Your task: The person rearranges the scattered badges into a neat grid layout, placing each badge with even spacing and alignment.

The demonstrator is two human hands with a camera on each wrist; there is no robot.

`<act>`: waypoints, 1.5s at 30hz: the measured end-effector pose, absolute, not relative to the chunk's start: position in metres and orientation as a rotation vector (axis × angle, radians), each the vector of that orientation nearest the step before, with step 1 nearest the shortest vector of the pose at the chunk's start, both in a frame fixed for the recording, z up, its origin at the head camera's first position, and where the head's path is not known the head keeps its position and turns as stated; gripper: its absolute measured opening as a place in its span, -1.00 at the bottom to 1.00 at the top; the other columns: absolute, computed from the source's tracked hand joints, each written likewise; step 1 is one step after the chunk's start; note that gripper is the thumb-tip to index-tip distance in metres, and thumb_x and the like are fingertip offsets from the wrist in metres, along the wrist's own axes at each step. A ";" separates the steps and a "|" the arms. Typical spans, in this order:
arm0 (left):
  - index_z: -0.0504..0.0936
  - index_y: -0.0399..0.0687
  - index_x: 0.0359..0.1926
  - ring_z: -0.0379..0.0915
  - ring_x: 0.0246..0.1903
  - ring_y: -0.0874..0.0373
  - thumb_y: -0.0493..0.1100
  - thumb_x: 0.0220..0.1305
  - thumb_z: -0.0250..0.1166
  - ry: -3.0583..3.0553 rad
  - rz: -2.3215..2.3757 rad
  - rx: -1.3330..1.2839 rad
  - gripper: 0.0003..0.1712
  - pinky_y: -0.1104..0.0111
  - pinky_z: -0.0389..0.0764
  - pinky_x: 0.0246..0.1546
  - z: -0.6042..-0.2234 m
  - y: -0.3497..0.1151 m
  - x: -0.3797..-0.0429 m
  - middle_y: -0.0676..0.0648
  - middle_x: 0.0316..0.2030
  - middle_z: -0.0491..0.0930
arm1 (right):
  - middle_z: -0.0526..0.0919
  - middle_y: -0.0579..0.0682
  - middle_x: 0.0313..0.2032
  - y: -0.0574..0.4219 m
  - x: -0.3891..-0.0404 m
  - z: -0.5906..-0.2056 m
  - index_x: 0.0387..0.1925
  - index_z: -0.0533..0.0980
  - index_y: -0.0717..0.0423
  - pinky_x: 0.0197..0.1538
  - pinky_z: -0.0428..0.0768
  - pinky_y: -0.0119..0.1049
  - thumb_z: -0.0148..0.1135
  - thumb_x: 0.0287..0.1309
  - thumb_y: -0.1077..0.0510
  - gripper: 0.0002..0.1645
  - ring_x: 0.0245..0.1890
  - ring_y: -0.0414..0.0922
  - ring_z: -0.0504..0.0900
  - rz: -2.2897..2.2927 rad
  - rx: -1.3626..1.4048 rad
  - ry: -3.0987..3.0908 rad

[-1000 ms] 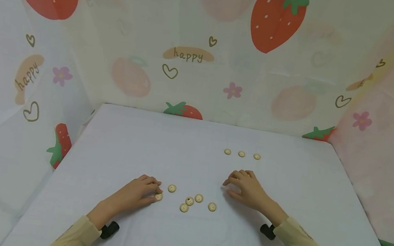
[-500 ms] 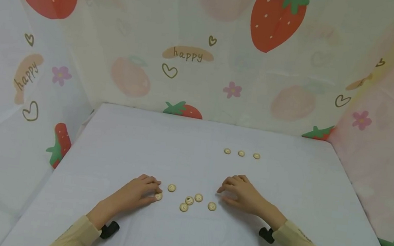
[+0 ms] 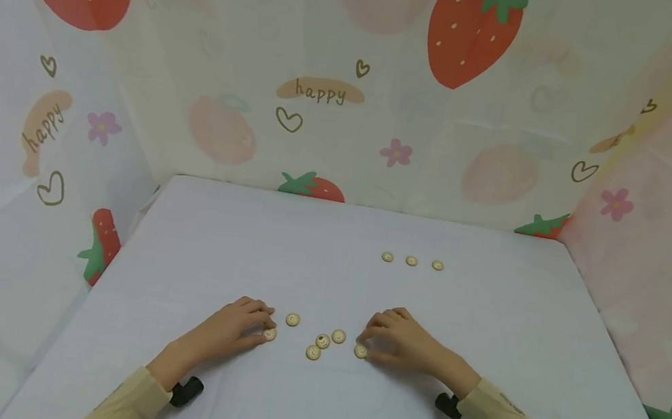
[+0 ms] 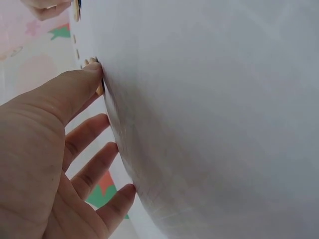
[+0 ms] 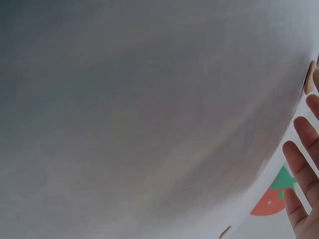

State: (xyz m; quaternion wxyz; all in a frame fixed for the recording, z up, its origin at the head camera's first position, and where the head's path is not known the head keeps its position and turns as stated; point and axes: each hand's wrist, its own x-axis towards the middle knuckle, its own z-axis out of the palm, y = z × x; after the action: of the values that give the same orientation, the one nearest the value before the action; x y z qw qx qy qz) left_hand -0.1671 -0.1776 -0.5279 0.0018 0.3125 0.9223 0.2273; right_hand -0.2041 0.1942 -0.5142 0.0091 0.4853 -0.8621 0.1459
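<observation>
- While the left hand (image 3: 226,332) pinches a round beige wooden-looking button (image 3: 269,334), the right hand (image 3: 402,343) sits narrow at its round twin (image 3: 360,352), can't tell if gripped
- twin's left of right palm, well inside the white tabletop (image 3: 518,290)'s right edge

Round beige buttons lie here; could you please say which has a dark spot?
The middle round beige button of the tight diagonal trio; no other shows one.

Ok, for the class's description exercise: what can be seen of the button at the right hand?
The button is round, thin and pale tan, wooden-looking, with small dark marks near its middle, too small to make out. It appears to lie flat on the white table surface, rightmost of the nearer buttons. The right hand has its thumb and fingertips beside its edge; whether they grip it is unclear.
</observation>
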 end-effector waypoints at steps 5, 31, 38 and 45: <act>0.60 0.12 -0.08 0.35 0.09 0.09 -0.01 0.22 0.25 2.895 0.716 0.981 -0.75 0.10 0.44 0.05 -0.528 -0.178 -0.167 0.03 0.08 0.50 | 0.54 -0.29 -0.18 0.190 -0.202 -0.512 -0.16 0.60 -0.21 0.14 0.32 -0.15 0.27 0.09 -0.12 -0.74 -0.10 -0.28 0.47 0.426 1.520 -2.724; 0.60 0.13 -0.09 0.35 0.08 0.09 -0.02 0.21 0.26 2.911 0.716 0.989 -0.76 0.12 0.45 0.04 -0.530 -0.178 -0.166 0.03 0.07 0.50 | 0.55 -0.28 -0.29 0.183 -0.197 -0.512 -0.29 0.62 -0.18 0.18 0.29 -0.08 0.32 0.03 -0.11 -0.79 -0.21 -0.28 0.47 0.255 1.547 -2.567; 0.60 0.13 -0.07 0.34 0.10 0.09 -0.02 0.22 0.25 2.897 0.732 0.977 -0.75 0.10 0.44 0.05 -0.528 -0.177 -0.165 0.03 0.08 0.49 | 0.55 -0.28 -0.29 0.188 -0.201 -0.513 -0.30 0.61 -0.20 0.16 0.30 -0.08 0.31 0.03 -0.10 -0.81 -0.18 -0.24 0.49 0.284 1.511 -2.581; 0.60 0.14 -0.07 0.34 0.11 0.09 0.00 0.22 0.25 2.899 0.715 0.967 -0.74 0.10 0.44 0.05 -0.527 -0.177 -0.165 0.04 0.08 0.49 | 0.56 -0.27 -0.28 0.195 -0.207 -0.514 -0.30 0.60 -0.19 0.13 0.33 -0.10 0.32 0.02 -0.10 -0.81 -0.18 -0.22 0.51 0.311 1.448 -2.584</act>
State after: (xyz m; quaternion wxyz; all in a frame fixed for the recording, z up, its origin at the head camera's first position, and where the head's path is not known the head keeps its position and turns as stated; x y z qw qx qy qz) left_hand -0.1651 -0.1771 -0.5275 0.0016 0.3080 0.9237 0.2277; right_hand -0.2073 0.1953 -0.5137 0.0816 0.4847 -0.8646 0.1041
